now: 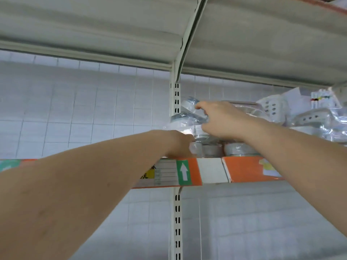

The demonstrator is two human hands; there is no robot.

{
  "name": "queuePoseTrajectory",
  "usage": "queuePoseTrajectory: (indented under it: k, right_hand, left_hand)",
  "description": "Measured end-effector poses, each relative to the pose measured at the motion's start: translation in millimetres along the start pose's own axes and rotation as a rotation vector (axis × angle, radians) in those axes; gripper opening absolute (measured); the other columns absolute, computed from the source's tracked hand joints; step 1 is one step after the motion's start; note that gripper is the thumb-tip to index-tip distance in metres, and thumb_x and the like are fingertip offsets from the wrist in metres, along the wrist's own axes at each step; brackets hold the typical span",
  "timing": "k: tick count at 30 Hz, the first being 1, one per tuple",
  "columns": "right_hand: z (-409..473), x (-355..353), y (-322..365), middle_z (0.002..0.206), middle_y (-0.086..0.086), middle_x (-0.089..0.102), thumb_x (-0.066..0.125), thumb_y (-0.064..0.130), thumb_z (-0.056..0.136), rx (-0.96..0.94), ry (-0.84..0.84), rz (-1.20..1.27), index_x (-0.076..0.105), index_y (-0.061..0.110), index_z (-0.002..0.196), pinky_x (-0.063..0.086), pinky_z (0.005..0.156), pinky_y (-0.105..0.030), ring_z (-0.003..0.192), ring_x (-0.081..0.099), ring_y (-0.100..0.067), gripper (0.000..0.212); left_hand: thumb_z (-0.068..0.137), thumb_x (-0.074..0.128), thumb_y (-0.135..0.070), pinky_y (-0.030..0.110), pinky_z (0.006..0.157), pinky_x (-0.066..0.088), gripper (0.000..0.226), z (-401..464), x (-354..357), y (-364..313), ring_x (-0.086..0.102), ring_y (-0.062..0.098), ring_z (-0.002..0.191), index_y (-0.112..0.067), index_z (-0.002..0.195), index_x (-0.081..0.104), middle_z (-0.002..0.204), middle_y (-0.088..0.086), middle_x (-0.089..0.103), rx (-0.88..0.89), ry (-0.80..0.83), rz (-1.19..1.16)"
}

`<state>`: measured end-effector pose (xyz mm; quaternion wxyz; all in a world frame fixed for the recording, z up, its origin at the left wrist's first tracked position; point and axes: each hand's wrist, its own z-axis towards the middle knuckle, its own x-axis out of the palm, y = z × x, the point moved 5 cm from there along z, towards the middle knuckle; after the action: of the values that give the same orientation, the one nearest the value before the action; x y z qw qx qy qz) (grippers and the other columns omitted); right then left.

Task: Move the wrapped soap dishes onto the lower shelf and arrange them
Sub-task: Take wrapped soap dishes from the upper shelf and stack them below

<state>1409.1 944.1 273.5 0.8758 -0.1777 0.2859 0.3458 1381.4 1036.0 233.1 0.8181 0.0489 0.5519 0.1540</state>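
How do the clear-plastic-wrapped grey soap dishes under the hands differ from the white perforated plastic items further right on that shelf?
The clear-plastic-wrapped grey soap dishes are grey and rounded; the white perforated plastic items are white with rows of holes. The dishes are stacked beside the slotted upright post; the white items lie tilted in a loose heap. The right hand grips a dish's wrap and the left hand reaches in; nobody touches the white items. Both share one shelf.

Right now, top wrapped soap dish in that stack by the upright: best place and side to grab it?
Judging from the pose, take the top wrapped soap dish by its rounded rim, from the front right, where the right hand already reaches. The slotted upright blocks the left, and the loose plastic wrap looks slippery, so pinch the rim, not the film. The left hand is at the lower dishes.
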Motion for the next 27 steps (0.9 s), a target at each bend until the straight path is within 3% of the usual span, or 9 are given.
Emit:
queuePoseTrajectory:
  k: [3, 6, 10, 13, 16, 19, 21, 24, 27]
  right_hand:
    - [20.4, 5.3, 1.8, 0.136, -0.01, 0.049, 0.05, 0.021, 0.092, -0.003, -0.019, 0.042, 0.038, 0.017, 0.138, 0.039, 0.091, -0.032, 0.121, 0.046, -0.029, 0.048]
    - [40.3, 10.2, 4.4, 0.143, -0.008, 0.043, 0.047, 0.036, 0.094, -0.001, -0.02, 0.062, 0.033, 0.017, 0.143, 0.036, 0.095, -0.031, 0.127, 0.041, -0.029, 0.054]
    - [68.1, 27.0, 7.5, 0.153, -0.008, 0.027, 0.043, 0.045, 0.095, 0.008, 0.058, 0.049, 0.019, 0.016, 0.149, 0.03, 0.103, -0.032, 0.136, 0.031, -0.029, 0.065]
    - [79.7, 51.5, 5.2, 0.153, -0.011, 0.025, 0.047, 0.052, 0.09, 0.092, 0.199, 0.081, 0.01, 0.016, 0.15, 0.03, 0.11, -0.037, 0.138, 0.03, -0.029, 0.079]
    - [79.5, 61.0, 6.3, 0.144, -0.013, 0.041, 0.058, 0.048, 0.084, 0.129, 0.232, 0.048, 0.025, 0.011, 0.146, 0.039, 0.103, -0.038, 0.127, 0.044, -0.03, 0.079]
    - [77.3, 50.4, 13.6, 0.124, -0.01, 0.06, 0.067, 0.042, 0.077, 0.107, 0.12, 0.014, 0.053, 0.009, 0.128, 0.049, 0.089, -0.031, 0.112, 0.057, -0.026, 0.062]
    - [73.4, 45.4, 16.6, 0.12, -0.01, 0.063, 0.066, 0.033, 0.077, 0.115, 0.058, 0.061, 0.061, 0.008, 0.12, 0.049, 0.087, -0.032, 0.109, 0.058, -0.026, 0.05]
    - [65.4, 38.7, 15.2, 0.12, -0.013, 0.062, 0.065, 0.021, 0.079, 0.138, -0.014, 0.199, 0.065, 0.006, 0.116, 0.048, 0.093, -0.036, 0.111, 0.056, -0.026, 0.04]
    - [51.9, 25.3, 12.4, 0.126, -0.01, 0.06, 0.063, 0.023, 0.086, 0.165, -0.117, 0.349, 0.062, 0.01, 0.122, 0.041, 0.091, -0.025, 0.115, 0.053, -0.023, 0.038]
  left_hand:
    - [0.091, 0.045, -0.054, 0.03, 0.084, 0.04, 0.06, -2.9, -4.3, 6.1, 0.049, 0.019, 0.103, -0.019, 0.138, 0.033, 0.123, 0.004, 0.052, -0.044, -0.032, 0.084]
    - [0.086, 0.053, -0.051, 0.02, 0.062, 0.036, 0.05, -20.0, -15.0, 32.4, 0.044, 0.006, 0.075, -0.019, 0.122, 0.041, 0.088, -0.01, 0.046, -0.102, 0.022, 0.028]
    - [0.077, 0.046, -0.069, 0.025, 0.061, 0.031, 0.048, -46.4, -7.8, 77.3, 0.042, 0.005, 0.073, -0.022, 0.085, 0.043, 0.082, -0.009, 0.044, -0.234, 0.046, -0.143]
    - [0.053, 0.037, -0.082, 0.027, 0.068, 0.038, 0.066, -53.5, 2.7, 89.9, 0.048, 0.009, 0.08, -0.026, 0.087, 0.043, 0.086, -0.008, 0.048, -0.258, -0.044, -0.172]
    - [0.069, 0.046, -0.074, 0.031, 0.092, 0.041, 0.062, -46.5, 8.7, 92.6, 0.05, 0.017, 0.096, -0.039, 0.119, 0.042, 0.094, -0.004, 0.045, -0.202, -0.07, -0.097]
    - [0.083, 0.046, -0.061, 0.023, 0.088, 0.036, 0.051, -47.8, 2.3, 86.1, 0.049, 0.015, 0.107, -0.037, 0.128, 0.047, 0.119, -0.005, 0.055, -0.113, -0.123, 0.032]
    - [0.083, 0.048, -0.06, 0.023, 0.089, 0.037, 0.049, -52.7, -2.0, 85.6, 0.049, 0.015, 0.113, -0.037, 0.126, 0.05, 0.123, -0.008, 0.056, -0.132, -0.171, 0.004]
    - [0.084, 0.049, -0.059, 0.026, 0.078, 0.039, 0.046, -59.7, -5.9, 86.1, 0.05, 0.016, 0.095, -0.026, 0.114, 0.059, 0.101, -0.003, 0.058, -0.17, -0.238, -0.132]
    - [0.084, 0.049, -0.058, 0.025, 0.066, 0.04, 0.039, -66.9, -13.9, 95.8, 0.052, 0.014, 0.078, -0.021, 0.09, 0.059, 0.085, -0.001, 0.057, -0.198, -0.398, -0.37]
